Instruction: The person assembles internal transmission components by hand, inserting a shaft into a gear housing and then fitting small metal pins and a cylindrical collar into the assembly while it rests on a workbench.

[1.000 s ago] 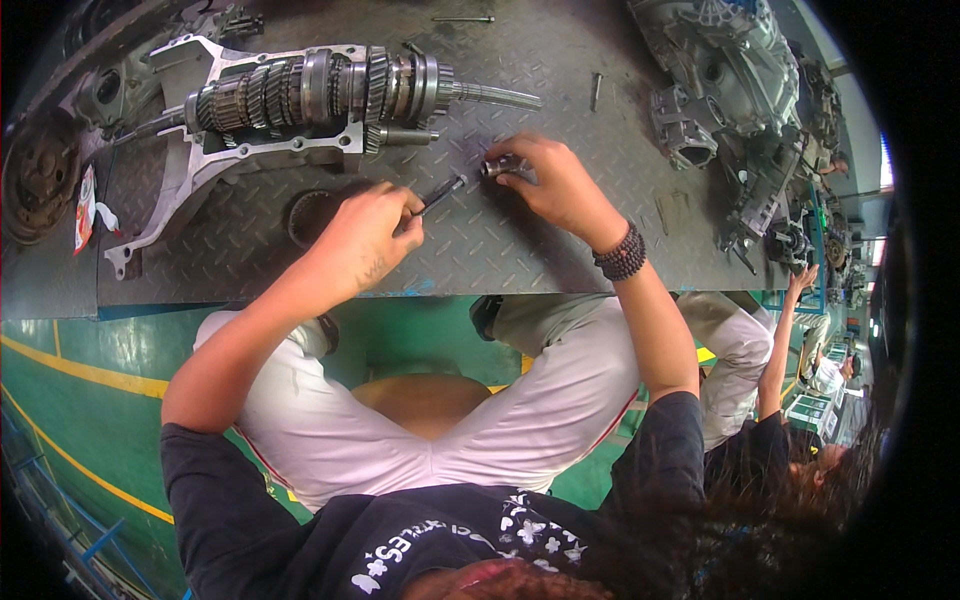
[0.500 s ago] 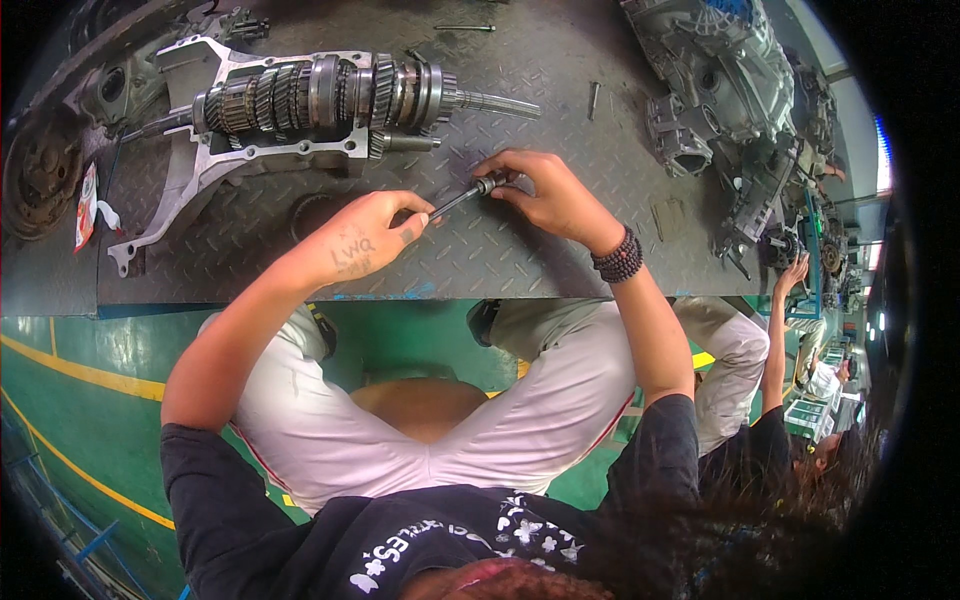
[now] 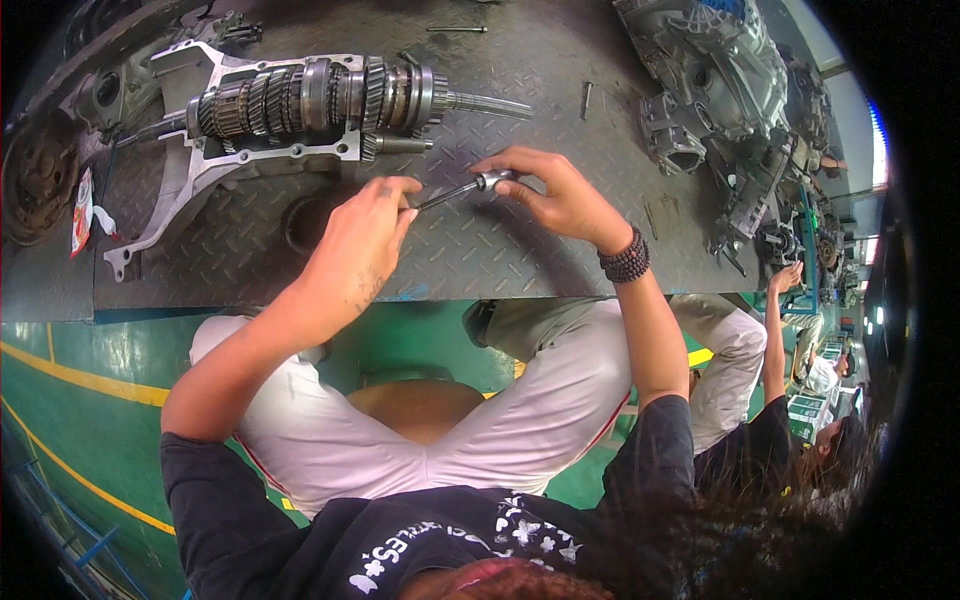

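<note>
Presently, head view: left hand (image 3: 365,228) and right hand (image 3: 552,197) above the dark tread-plate surface (image 3: 480,255), inside its near edge
Left-hand state: thumb and fingers pinching the lower-left end of the slim dark rod (image 3: 447,195)
Right-hand state: thumb and fingers pinching the short metal cylinder (image 3: 491,181)
Rod and cylinder: between the two hands, rod's upper-right end meeting the cylinder; cannot tell how deep it sits
Gear shaft (image 3: 318,94): lying in the pale open housing (image 3: 255,157), beyond the left hand
Bolt (image 3: 587,100): lying well apart, beyond the right hand

Gap between right hand (image 3: 550,195) and housing (image 3: 665,125); gears (image 3: 320,95) block beyond left hand (image 3: 362,235)
</note>
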A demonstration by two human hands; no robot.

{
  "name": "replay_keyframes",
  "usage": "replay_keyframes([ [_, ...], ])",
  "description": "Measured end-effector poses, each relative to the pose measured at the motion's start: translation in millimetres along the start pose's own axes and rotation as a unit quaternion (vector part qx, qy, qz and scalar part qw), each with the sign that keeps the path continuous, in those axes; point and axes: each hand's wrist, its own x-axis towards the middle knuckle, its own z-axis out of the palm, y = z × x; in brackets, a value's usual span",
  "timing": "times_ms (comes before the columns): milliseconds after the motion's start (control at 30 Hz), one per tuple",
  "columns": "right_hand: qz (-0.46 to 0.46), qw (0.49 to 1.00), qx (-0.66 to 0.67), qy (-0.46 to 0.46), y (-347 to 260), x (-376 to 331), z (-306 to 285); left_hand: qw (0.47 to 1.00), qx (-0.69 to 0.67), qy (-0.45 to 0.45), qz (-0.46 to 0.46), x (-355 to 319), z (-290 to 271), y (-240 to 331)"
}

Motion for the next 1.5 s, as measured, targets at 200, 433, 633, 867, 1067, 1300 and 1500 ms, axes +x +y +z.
replay_keyframes([
  [200,0.090,0.981,0.170,-0.024,-1.4,-3.1,0.3,0.998,-0.023,0.062,-0.019,3.3,-11.7,22.2],
  [433,0.100,0.970,0.213,-0.057,8.0,-5.5,7.2,0.991,-0.041,0.125,0.018,10.3,-17.6,26.8],
  [633,0.113,0.912,0.384,-0.089,4.7,1.1,21.1,0.974,-0.168,0.150,0.042,15.3,-28.0,34.1],
  [867,0.102,0.887,0.440,-0.093,-23.4,6.3,41.5,0.895,-0.430,0.103,-0.061,22.1,-32.6,33.5],
  [1067,0.089,0.877,0.469,-0.058,-47.6,4.6,42.1,0.887,-0.446,0.030,-0.112,22.0,-43.5,24.6],
  [1300,0.112,0.886,0.448,-0.047,-48.0,1.2,42.8,0.954,-0.296,0.009,-0.050,13.1,-45.6,34.3],
  [1500,0.107,0.866,0.488,-0.004,-50.1,0.8,45.3,0.919,-0.374,0.044,-0.114,12.2,-37.5,29.3],
])
